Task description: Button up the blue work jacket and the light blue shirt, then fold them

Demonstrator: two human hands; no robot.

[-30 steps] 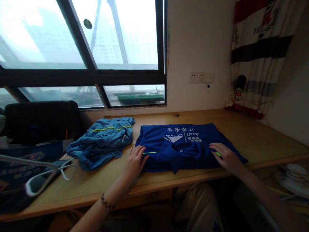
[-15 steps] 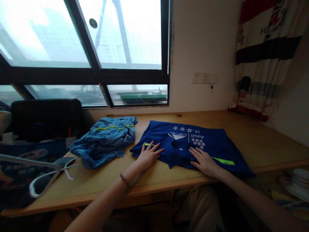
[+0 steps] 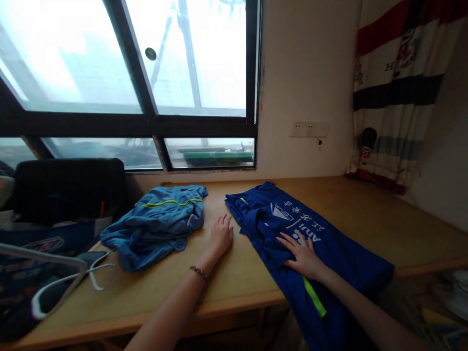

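A dark blue shirt (image 3: 329,243) with white lettering and a yellow-green stripe lies slantwise on the wooden table (image 3: 252,282), its near end hanging over the front edge. My right hand (image 3: 305,256) rests flat on it near the collar, fingers spread. Just left of the shirt, my left hand (image 3: 221,234) is on the bare tabletop with fingers extended, holding nothing. Further left lies a crumpled lighter blue garment (image 3: 157,229) with a yellow-green line, apart from both hands.
At the left stand a black chair back or case (image 3: 69,183) and a dark blue printed bag (image 3: 47,243). White cords and a pale curved bar (image 3: 44,251) are near them. A window (image 3: 193,58) and wall sockets (image 3: 309,129) are behind; a patterned curtain (image 3: 398,92) hangs right.
The dark blue shirt has turned clockwise, its right end swinging toward me and over the edge. My left hand has come off it onto the table; my right hand stays on it.
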